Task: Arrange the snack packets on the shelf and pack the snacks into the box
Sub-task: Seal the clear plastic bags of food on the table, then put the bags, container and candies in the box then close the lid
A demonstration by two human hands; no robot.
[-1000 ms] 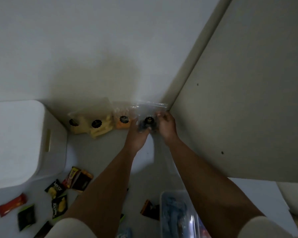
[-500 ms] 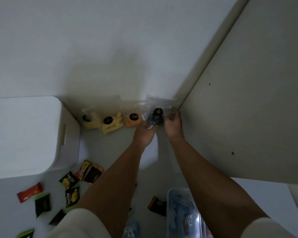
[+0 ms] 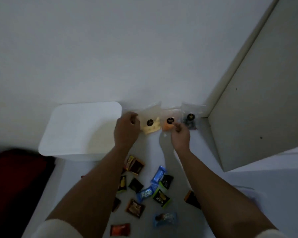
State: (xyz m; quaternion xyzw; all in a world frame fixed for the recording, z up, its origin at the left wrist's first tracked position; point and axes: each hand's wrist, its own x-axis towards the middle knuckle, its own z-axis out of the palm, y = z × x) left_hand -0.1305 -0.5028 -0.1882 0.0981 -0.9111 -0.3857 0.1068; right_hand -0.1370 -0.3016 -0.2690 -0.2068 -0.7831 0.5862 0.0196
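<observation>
Three clear snack packets lean upright against the back wall: a pale yellow one [image 3: 150, 126], an orange one [image 3: 169, 124] and a dark one [image 3: 190, 119] nearest the corner. My left hand [image 3: 126, 130] is curled at the left edge of the yellow packet and hides whatever lies behind it. My right hand [image 3: 180, 135] pinches the lower right corner of the orange packet. Several small wrapped snacks lie loose on the shelf between my forearms, among them a blue one [image 3: 145, 193] and a green-edged one [image 3: 161, 198].
A white lidded box [image 3: 79, 129] stands at the left against the wall. A grey side panel [image 3: 258, 107] closes the shelf on the right. A dark red surface [image 3: 17, 182] lies beyond the shelf's left edge. An orange-red wrapper [image 3: 120, 229] sits near the front.
Both hands let go of the dark packet in the corner and moved left, the left hand to the yellow packet, the right to the orange one. My head turned, bringing more loose snacks into view.
</observation>
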